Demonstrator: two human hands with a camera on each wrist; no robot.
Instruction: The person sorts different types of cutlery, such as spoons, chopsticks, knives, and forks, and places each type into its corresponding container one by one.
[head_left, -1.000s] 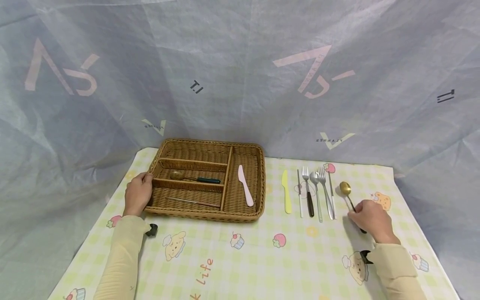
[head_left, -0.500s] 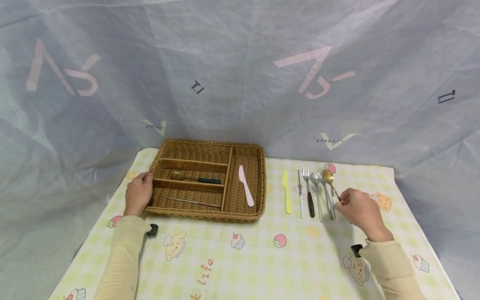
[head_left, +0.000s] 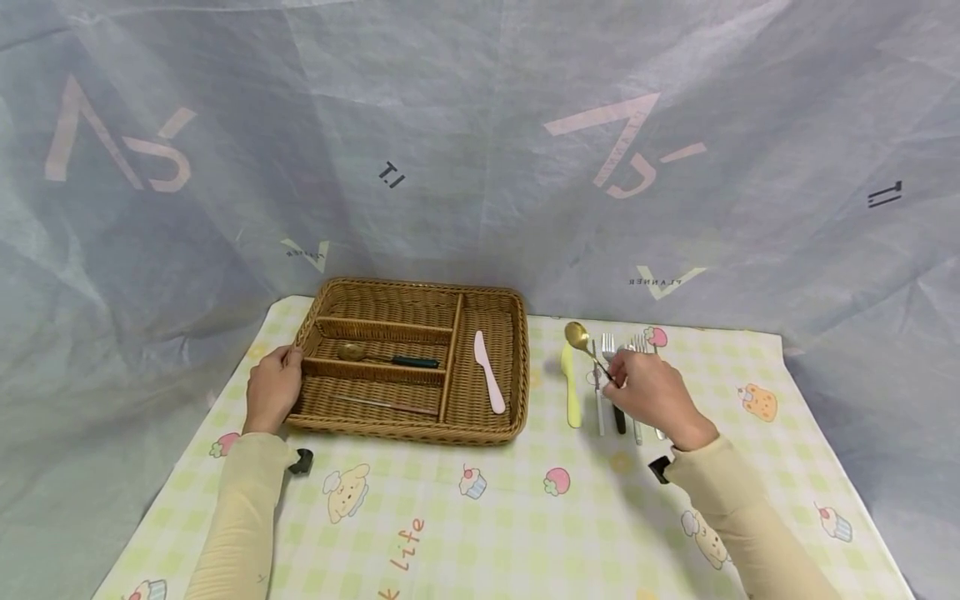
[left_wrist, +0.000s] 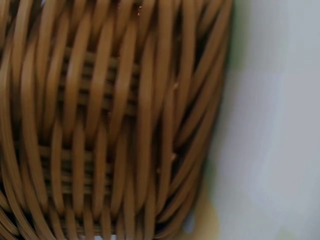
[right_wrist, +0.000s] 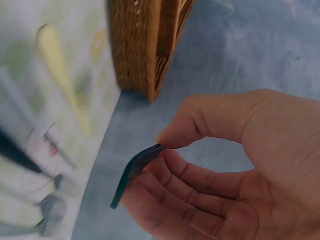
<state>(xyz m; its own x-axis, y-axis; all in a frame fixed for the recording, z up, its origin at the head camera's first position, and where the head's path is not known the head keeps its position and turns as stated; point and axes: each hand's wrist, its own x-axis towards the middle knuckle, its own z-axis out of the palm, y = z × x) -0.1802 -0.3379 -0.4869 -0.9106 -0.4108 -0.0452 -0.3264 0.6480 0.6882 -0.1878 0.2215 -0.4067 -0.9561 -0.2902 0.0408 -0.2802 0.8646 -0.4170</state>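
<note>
My right hand pinches a gold-bowled spoon by its dark handle, carrying it above the row of cutlery. In the right wrist view its dark green handle sits between thumb and fingers; the bowl is hidden there. On the left, my left hand holds the side rim of a wicker tray with several compartments. The left wrist view shows only the woven side close up. Inside the tray lie a gold spoon with a green handle, a thin knife and a pink knife.
Right of the tray, a yellow knife, a white-handled knife, a dark-handled fork and other metal cutlery lie in a row, partly covered by my right hand. A checked cloth covers the table. A grey curtain hangs behind.
My right hand has lifted the gold spoon off the cloth at the far right and carried it left over the cutlery row. My left hand has stayed on the tray.
</note>
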